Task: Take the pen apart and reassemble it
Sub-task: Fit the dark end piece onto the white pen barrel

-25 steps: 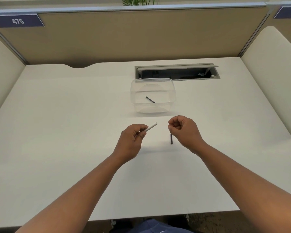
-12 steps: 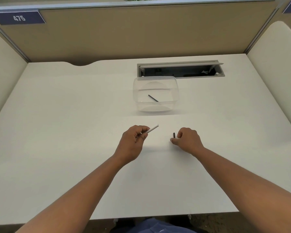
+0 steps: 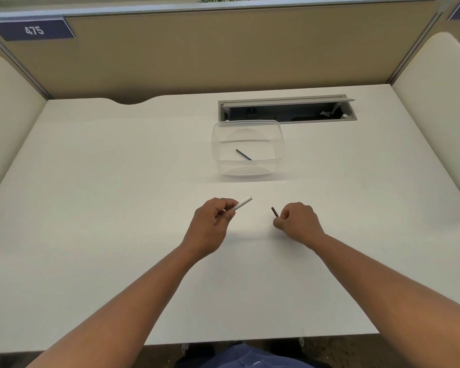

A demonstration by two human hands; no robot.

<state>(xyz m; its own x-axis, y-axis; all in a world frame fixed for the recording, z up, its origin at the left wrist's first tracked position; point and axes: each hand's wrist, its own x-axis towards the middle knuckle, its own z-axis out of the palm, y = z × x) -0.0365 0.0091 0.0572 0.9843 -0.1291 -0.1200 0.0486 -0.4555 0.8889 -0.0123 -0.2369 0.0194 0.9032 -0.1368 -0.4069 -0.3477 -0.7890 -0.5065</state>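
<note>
My left hand is closed around a white pen barrel, whose free end points up and to the right. My right hand pinches the near end of a short dark pen part, which sticks out to the upper left of my fingers, low over the white desk. The two hands are apart, a short gap between them. A second thin dark pen part lies inside the clear plastic container beyond my hands.
An open grey cable tray is sunk into the desk behind the container. Tan partition walls close the back, and cream side panels flank the desk. The desk's front edge runs just below my forearms.
My right hand dropped from mid-air to the desk and closed on the short dark part that lay there; that part now tilts up-left. My left hand kept still with the barrel.
</note>
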